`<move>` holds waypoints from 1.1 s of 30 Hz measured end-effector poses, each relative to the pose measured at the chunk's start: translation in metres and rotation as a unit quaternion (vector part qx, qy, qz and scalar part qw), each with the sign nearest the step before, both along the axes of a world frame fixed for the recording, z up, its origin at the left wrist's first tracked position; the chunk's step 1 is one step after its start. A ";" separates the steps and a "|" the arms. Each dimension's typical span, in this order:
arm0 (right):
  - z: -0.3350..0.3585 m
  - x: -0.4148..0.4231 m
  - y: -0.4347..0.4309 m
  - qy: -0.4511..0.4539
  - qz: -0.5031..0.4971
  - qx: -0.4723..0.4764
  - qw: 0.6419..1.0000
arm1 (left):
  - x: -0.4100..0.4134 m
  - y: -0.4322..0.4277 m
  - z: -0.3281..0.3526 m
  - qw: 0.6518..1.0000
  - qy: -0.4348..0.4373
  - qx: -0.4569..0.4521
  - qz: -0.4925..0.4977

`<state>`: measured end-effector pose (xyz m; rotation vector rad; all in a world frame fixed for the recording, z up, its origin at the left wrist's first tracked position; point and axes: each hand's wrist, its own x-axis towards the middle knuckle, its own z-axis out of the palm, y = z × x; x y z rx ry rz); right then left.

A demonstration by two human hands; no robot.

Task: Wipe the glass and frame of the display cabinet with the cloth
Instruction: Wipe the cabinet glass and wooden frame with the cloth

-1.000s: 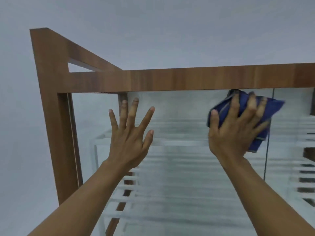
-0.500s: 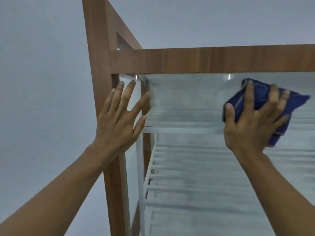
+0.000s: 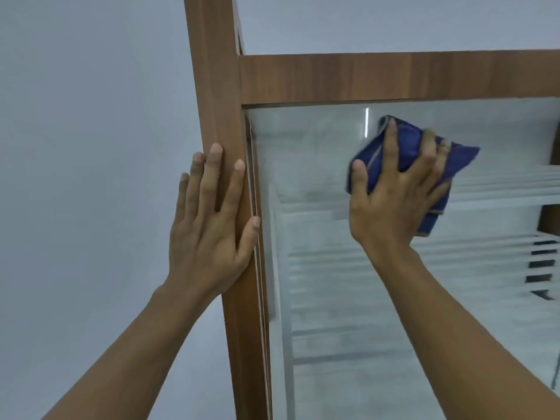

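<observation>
The left hand [image 3: 209,225] lies flat on the wooden frame [image 3: 216,86], while the right hand [image 3: 391,195] presses a blue cloth [image 3: 454,160] against the glass [image 3: 333,283].

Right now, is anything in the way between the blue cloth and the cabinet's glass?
Nothing visible. The right hand presses the folded blue cloth straight onto the clear glass pane. The left hand rests aside on the brown wooden corner post.
</observation>
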<state>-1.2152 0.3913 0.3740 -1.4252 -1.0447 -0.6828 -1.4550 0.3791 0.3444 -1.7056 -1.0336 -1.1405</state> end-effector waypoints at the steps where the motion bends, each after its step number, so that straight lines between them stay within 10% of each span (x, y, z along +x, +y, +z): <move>1: 0.001 -0.023 0.001 -0.031 0.005 -0.001 1.000 | 0.001 0.000 -0.001 1.000 -0.003 -0.001 -0.005; 6: -0.004 -0.080 0.010 -0.327 0.075 0.032 0.942 | 0.003 0.001 -0.004 1.000 -0.012 -0.002 -0.022; 13: -0.013 0.014 0.001 0.010 -0.019 0.012 1.000 | 0.005 0.001 -0.021 0.999 -0.018 -0.016 -0.038; 19: -0.059 -0.046 0.004 -0.390 0.057 0.011 0.919 | 0.008 -0.001 -0.031 0.999 -0.020 -0.021 -0.039; 26: -0.093 0.044 -0.001 0.021 -0.004 0.005 1.000 | 0.017 -0.001 -0.064 0.999 -0.022 0.002 -0.029; 33: -0.180 -0.056 0.008 -0.339 0.064 0.040 0.938 | 0.025 0.001 -0.136 0.999 -0.034 0.016 -0.038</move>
